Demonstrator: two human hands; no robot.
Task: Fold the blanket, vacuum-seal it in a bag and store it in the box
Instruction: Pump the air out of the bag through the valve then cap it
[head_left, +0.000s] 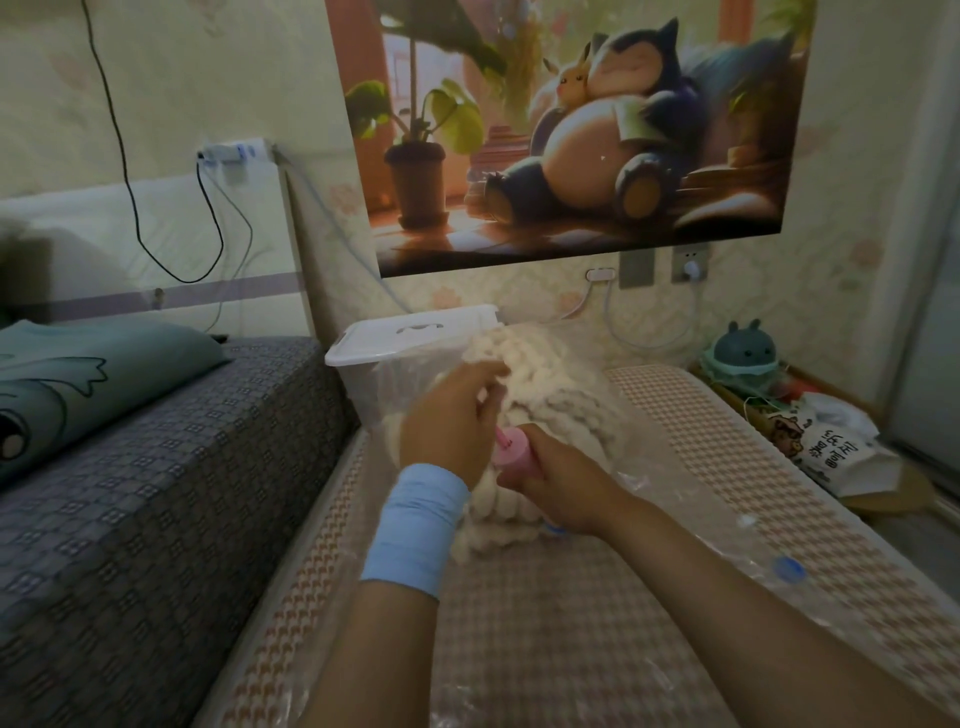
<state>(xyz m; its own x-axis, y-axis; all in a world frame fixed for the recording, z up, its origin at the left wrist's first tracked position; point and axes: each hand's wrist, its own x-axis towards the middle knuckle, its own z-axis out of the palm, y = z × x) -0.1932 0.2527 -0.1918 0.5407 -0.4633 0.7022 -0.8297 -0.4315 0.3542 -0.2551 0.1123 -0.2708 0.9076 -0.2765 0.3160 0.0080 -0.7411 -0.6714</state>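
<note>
While pump sits at the bag, sealing looks midway | done: blanket (545, 374) folded, inside clear bag (387, 400) on mat (691, 415) | right hand (563, 480) fingers wrapped round pink pump (511, 456) | left hand (449, 415) fingers curled, pinching bag film by pump tip | bag looks puffy | left: finish suction, open box (410, 335), stow

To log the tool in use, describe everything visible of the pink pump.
The pink pump is a smooth cylinder, plastic by its look, with a thin darker stem at its far end, tilted up and away. The right hand grips its body; the left hand curls beside the stem, contact unclear. Behind it lies the bagged cream blanket.
</note>
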